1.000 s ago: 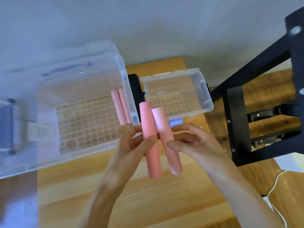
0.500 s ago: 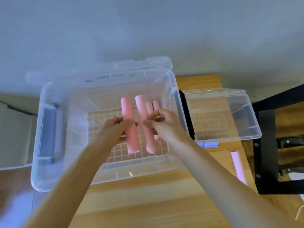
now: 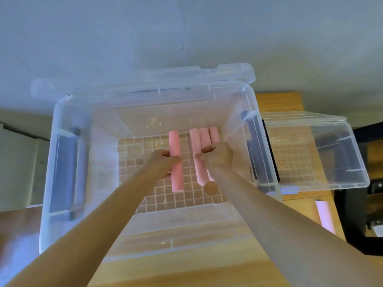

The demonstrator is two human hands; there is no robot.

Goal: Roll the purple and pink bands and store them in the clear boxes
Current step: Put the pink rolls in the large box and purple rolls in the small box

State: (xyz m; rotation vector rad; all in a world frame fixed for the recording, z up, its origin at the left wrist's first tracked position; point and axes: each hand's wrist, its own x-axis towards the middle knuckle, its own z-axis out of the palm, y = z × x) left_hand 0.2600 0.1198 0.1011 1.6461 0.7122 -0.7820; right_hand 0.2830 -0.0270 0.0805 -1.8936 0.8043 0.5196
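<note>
Inside the large clear box (image 3: 145, 96), the left hand (image 3: 163, 164) gripped one pink roll (image 3: 175, 162) mid-floor, open grid on both sides. The right hand (image 3: 215, 157) pinched another pink roll (image 3: 198, 160) against two more by the right wall. A purple roll (image 3: 324, 214) lay near the counter's (image 3: 207, 270) right edge, before the small clear box (image 3: 342, 183).

No words, brands or numbers can be read anywhere here. A small white sticker (image 3: 69, 95) sits on the rim of the large clear box (image 3: 62, 183), but its print is too blurred to make out.

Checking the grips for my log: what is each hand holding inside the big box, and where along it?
Left hand grips a pink roll around its middle. Right hand pinches another pink roll near its middle, beside two rolls already lying in the large clear box.
</note>
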